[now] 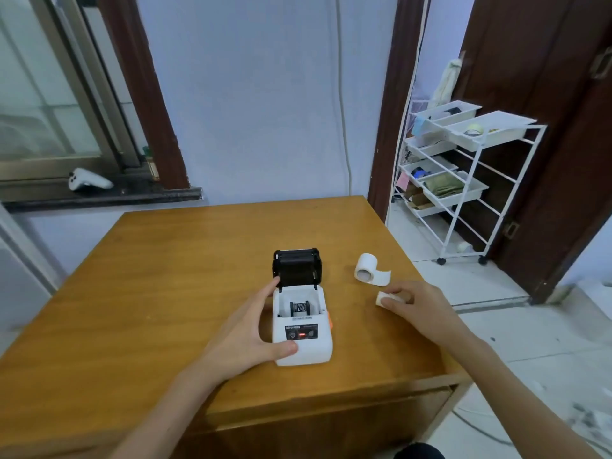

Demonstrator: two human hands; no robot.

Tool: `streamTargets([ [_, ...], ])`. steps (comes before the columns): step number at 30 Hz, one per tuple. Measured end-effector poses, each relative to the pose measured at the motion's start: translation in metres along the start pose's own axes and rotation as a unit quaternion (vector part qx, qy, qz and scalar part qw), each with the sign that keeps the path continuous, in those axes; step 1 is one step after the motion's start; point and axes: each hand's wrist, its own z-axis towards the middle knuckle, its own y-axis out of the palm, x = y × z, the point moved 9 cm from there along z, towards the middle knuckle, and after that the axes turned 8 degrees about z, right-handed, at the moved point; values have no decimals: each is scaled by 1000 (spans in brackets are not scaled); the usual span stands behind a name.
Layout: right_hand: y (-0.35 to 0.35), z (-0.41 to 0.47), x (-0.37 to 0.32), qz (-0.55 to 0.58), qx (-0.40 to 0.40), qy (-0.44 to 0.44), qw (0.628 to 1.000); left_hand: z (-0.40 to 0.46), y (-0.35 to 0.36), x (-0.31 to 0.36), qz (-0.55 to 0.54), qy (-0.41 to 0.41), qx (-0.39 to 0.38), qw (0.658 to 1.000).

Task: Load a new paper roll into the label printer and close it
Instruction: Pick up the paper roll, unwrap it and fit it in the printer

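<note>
a white label printer (302,332) sits near the middle of a wooden table (159,293), its black lid (297,267) flipped up and back so the paper bay (299,304) lies open. a small red light shows on the front panel. the left hand (246,332) cups the printer's left side, fingers spread wide: the thumb presses the front lower corner and the fingertips (276,282) reach up by the lid's hinge, bracing the body rather than lifting it. to the right, the right hand (414,301) rests on the table with its fingers curled down over a small white roll (385,298), pinching it against the surface; how firm that hold is cannot be told from here, since the fingers hide most of it. a larger paper roll (367,268) lies on its side just beyond that hand, a loose tail of labels trailing toward the table's right edge, apart from the printer. a white wire rack (463,180) stands past the table in the doorway.
</note>
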Motion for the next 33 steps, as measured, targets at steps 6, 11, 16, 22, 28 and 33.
streamTargets([
  [6,-16,14,-8,17,57,-16,998,0,0,1,7,-4,1,1000],
  [11,-8,46,-24,-33,26,-19,999,0,-1,0,-4,-6,3,1000],
  [16,11,67,-32,-86,-37,0,996,2,-1,-2,-11,-4,1,1000],
  [22,17,81,-32,-148,-57,-8,987,4,-2,-3,-4,0,5,1000],
  [28,18,82,-34,-149,-54,-15,987,5,-1,-4,2,0,6,1000],
  [33,8,69,-47,-10,-29,-20,999,5,0,-6,5,-4,7,1000],
])
